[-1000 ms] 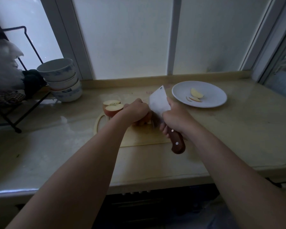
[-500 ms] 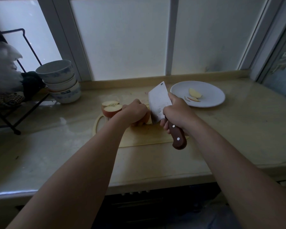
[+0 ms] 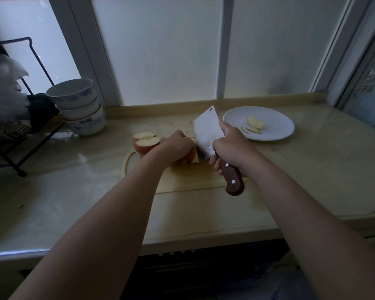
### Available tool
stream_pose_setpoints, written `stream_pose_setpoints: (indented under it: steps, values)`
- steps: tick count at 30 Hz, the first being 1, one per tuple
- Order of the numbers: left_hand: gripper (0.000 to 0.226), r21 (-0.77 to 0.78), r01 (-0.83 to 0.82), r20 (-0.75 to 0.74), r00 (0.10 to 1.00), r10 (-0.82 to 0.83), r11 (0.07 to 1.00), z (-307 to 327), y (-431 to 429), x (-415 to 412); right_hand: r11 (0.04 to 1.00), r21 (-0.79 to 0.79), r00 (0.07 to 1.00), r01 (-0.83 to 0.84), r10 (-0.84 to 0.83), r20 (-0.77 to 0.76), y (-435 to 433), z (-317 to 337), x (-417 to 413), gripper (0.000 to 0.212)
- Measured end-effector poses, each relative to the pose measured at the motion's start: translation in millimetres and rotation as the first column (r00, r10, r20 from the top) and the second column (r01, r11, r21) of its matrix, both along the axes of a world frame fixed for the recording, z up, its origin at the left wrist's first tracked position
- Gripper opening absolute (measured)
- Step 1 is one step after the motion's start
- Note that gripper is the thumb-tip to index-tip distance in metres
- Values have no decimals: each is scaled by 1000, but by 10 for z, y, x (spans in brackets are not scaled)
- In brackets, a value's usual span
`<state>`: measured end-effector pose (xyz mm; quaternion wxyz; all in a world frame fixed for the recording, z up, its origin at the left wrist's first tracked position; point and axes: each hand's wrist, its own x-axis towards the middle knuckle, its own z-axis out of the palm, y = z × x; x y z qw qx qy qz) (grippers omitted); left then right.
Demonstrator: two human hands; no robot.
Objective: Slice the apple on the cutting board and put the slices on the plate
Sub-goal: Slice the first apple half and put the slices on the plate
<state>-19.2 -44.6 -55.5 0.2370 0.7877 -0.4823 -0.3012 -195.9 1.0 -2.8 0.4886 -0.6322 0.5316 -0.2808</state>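
The scene is dimly backlit by the window (image 3: 160, 50); the counter (image 3: 312, 169) is shadowed, and frame edges are bent by lens distortion.

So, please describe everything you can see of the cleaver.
The cleaver has a broad rectangular blade of grey metal, with a hole in its far top corner, and a brown wooden handle with two pale rivets. The right hand grips the handle close to the blade. The blade stands nearly upright over the cutting board, edge down against the apple piece that the left hand holds.
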Motion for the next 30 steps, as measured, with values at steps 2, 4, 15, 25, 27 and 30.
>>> stream_pose_setpoints:
  steps: [2, 4, 15, 25, 27, 30]
  values:
    - [34, 3, 5, 10, 1000, -5, 1000, 4, 9, -4, 1000, 2, 1000, -6, 6, -13, 9, 15, 0, 87]
    - [31, 7, 9, 20, 1000, -9, 1000, 5, 14, -1, 1000, 7, 999, -18, 18, -36, 28, 46, -2, 88]
    - [27, -5, 5, 36, 999, -5, 1000, 55, 76, -49, 997, 25, 993, -67, 69, -100, 211, 167, -55, 86]
    - [25, -71, -4, 18, 1000, 5, 997, 85, 192, -87, 998, -7, 989, -59, 57, -139, 119, 170, 48, 90]
    - [26, -72, -2, 6, 1000, 2, 997, 95, 194, -81, 998, -10, 988, -56, 54, -144, 97, 173, 55, 90]
    - [25, -69, -1, -3, 1000, 1, 998, 108, 200, -74, 998, -6, 988, -59, 58, -146, 114, 175, 22, 88]
